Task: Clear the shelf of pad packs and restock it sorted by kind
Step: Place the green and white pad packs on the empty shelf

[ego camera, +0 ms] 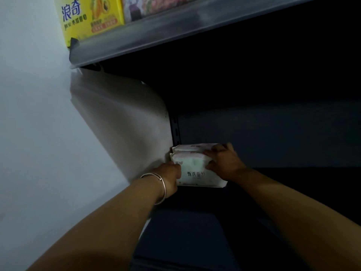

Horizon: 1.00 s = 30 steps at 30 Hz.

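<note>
The left hand (172,177) and right hand (224,161) clasped opposite ends of the front pad pack (197,173), more packs (192,148) just behind (soft, light, probably slippery film); gripping the ends suited it.

Both bare forearms reached forward and inward from the lower corners of the view, converging low in the dim space ahead. The left hand (172,178) lay at the end of a nearly straight arm, its wrist ringed by a thin silver bangle (159,187), its fingers curled forward so that their tips were hidden from view. The right hand (222,160) sat a little farther forward and higher, back of the hand upward, wrist bent slightly, fingers (210,153) curled down and the thumb tucked beneath in a closed grip. The two hands were near one another, not touching, knuckles turned toward each other.
</note>
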{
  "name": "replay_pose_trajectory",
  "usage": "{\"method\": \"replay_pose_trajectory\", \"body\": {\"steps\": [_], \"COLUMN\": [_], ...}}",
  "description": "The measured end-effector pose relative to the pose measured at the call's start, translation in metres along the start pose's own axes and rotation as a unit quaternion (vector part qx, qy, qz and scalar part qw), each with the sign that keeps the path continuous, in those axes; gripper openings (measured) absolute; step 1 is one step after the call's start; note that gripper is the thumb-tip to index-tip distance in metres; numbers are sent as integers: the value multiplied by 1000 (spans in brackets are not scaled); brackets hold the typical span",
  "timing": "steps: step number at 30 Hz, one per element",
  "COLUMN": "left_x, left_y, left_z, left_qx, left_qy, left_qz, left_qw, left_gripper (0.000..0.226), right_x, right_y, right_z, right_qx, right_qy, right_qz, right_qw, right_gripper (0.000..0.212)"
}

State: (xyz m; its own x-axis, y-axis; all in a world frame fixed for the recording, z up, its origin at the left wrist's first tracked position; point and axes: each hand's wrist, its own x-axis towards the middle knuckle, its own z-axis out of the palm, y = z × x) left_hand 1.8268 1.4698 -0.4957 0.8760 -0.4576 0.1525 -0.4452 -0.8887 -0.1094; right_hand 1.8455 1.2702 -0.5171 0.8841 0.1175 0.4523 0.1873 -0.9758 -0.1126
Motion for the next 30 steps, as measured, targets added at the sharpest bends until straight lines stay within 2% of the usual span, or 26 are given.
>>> {"method": "replay_pose_trajectory", "body": {"steps": [6,16,18,22,26,30], "left_x": [0,-2,-3,-8,-14,-25], "left_y": [4,17,18,19,21,25], "left_z": [10,10,10,8,4,-2], "left_qx": [-29,-8,-7,-15,-15,-19], "left_qy": [-24,-28,-32,-35,-33,-15], "left_qz": [-1,-2,-4,-7,-12,-10], "left_qw": [999,1000,999,999,999,1000], "left_gripper": [35,41,41,44,44,41], "right_x": [11,12,10,5,-3,-18], "right_y": [3,-5,-7,-10,-12,-19], "right_z": [12,13,12,9,-1,-15], "right_qx": [8,15,48,127,133,96], "right_qy": [9,-29,-36,-34,-23,-13], "right_qz": [11,54,60,71,86,87], "right_qw": [1000,998,996,989,987,991], "right_gripper": [55,55,56,63,77,78]}}
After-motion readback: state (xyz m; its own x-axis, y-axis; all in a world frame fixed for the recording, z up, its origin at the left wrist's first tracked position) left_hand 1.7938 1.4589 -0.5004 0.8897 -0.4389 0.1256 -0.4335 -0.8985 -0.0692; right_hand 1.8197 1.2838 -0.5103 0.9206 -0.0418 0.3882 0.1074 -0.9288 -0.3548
